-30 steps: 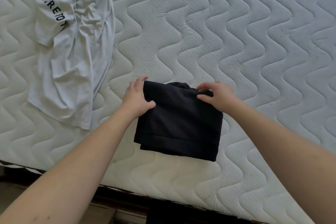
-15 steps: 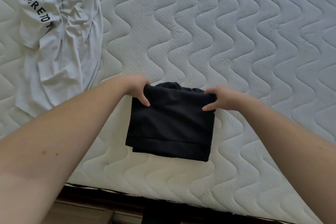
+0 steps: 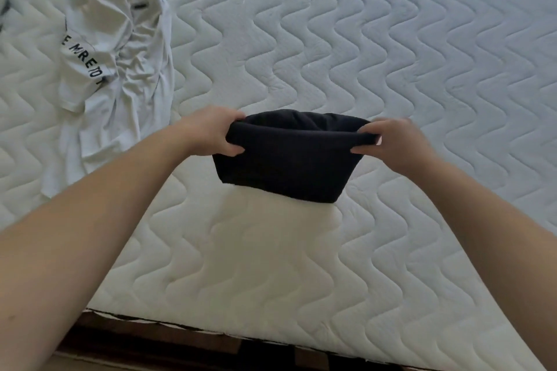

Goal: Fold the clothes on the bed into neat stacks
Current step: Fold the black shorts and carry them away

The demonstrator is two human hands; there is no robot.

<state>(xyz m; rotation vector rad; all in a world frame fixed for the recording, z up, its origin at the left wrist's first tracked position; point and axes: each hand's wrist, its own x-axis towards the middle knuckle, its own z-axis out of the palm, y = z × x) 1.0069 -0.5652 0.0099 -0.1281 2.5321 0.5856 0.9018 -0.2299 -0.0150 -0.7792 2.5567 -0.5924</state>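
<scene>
Quilted mattress (image 3: 331, 39); black garment (image 3: 283, 159) between left hand (image 3: 211, 132) and blurred right hand (image 3: 394, 138), seemingly pinched.

My left hand (image 3: 211, 132) and right hand (image 3: 398, 141) are bare, with no rings, watch or gloves. Both forearms are uncovered right to the frame's edge, no sleeve reaching them. My fingernails are short.

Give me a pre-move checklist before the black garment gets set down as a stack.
1. Left hand grips the black garment at its left top corner: ok.
2. Right hand pinches the right top corner: ok.
3. Garment folded compactly, edges even: cannot tell, far side bulges.
4. Bare mattress ahead for set-down: ok.
5. White shirt apart from the garment: ok.
6. White shirt folded: not ok, crumpled.
</scene>
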